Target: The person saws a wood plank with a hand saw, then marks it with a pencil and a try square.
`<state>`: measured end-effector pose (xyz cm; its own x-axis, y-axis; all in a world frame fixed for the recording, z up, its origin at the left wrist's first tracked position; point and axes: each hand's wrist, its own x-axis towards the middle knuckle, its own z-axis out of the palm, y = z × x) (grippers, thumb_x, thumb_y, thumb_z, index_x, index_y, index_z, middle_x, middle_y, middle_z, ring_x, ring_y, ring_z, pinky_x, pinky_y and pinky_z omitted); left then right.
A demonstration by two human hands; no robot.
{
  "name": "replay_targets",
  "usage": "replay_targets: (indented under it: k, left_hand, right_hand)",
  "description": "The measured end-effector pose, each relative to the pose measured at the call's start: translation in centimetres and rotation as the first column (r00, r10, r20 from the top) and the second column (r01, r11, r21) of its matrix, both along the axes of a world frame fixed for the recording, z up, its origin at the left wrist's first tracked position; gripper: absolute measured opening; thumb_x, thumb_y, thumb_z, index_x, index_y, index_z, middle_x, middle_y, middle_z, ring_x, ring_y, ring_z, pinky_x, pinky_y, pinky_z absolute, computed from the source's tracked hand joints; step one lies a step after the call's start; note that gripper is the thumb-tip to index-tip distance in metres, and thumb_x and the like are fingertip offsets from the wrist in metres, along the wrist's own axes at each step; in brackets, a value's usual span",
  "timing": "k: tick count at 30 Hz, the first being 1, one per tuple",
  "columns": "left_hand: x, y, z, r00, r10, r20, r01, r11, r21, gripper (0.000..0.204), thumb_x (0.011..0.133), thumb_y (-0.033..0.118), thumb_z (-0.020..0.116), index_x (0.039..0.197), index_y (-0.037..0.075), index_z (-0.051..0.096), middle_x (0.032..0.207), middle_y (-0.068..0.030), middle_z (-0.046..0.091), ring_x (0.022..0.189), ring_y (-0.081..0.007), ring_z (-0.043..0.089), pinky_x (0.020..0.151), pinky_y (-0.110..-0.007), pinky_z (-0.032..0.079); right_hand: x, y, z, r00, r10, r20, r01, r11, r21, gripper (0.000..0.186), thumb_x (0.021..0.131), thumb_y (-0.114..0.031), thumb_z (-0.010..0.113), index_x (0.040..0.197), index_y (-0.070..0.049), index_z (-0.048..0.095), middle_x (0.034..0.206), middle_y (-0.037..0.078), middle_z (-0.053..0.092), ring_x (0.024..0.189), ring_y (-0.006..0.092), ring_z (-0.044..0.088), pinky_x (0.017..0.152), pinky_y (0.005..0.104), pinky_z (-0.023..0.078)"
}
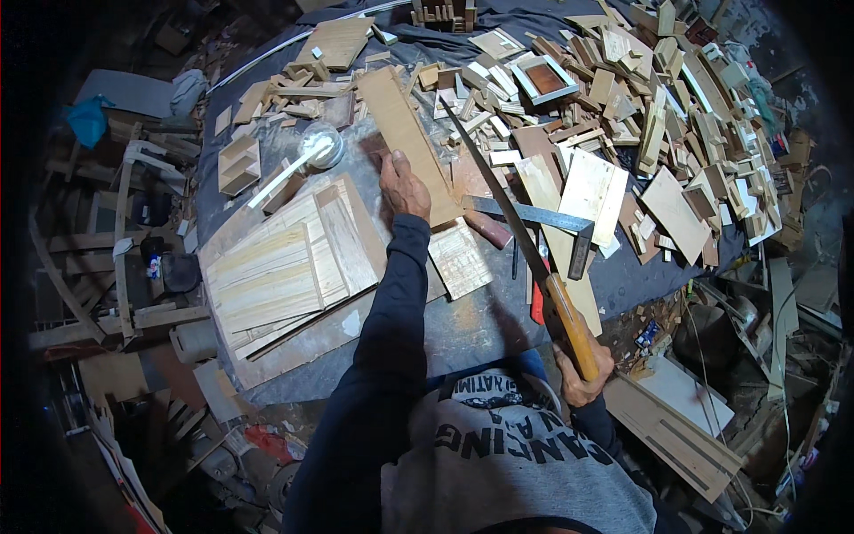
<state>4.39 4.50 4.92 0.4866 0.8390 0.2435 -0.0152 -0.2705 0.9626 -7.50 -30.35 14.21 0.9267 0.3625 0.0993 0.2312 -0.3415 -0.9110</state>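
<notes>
A round tub [335, 160] on the tabletop's [445, 343] left contains something white, a stick [283, 183] across it. The left hand [405, 185], half curled, holds the board's [400, 120] left edge; the right hand [587, 363] is wrapped around the saw's [531, 254] handle, near right. Both lengths point far and leftward.

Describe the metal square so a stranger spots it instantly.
Find the grey workbench, then the long handsaw slanting over its middle. Crossing beneath the saw, among pale wooden boards, is the L-shaped square: a greyish metal strip joined to a darker, thicker leg, unlike the plain wood around it.
</notes>
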Motion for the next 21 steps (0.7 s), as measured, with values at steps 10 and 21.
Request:
replay_targets:
  k: [10, 21]
  left_hand:
    - [1.0, 0.7, -2.6, 0.982, 0.101, -0.158, -0.102, 0.995, 0.001, 0.043, 0.101, 0.033, 0.039, 0.089, -0.005, 0.055, 0.086, -0.0304, 0.059, 0.082, -0.0498, 0.053, 0.073, -0.051, 0.040]
    - [-0.4, -1.1, 0.4, 0.935, -0.241, 0.261, 0.355, 0.600, -0.717, 0.062, 0.091, 0.067, 0.050, 0.104, 0.006, 0.049, 0.061, -0.0002, 0.043, 0.040, -0.0092, 0.039, 0.036, -0.025, 0.032]
  right_hand:
    - [-2.6, 0.5, 0.8, 0.996, 0.070, 0.055, -0.070, 0.998, 0.004, 0.054, 0.068, 0.006, 0.062, 0.122, 0.006, 0.061, 0.112, 0.021, 0.069, 0.085, 0.0278, 0.073, 0.075, 0.0284, 0.054]
    - [-1.3, -1.0, -0.3, 0.999, 0.016, -0.033, -0.016, 1.000, 0.016, 0.053, 0.073, 0.009, 0.062, 0.126, 0.005, 0.060, 0.113, 0.019, 0.069, 0.090, 0.0226, 0.072, 0.079, 0.0273, 0.054]
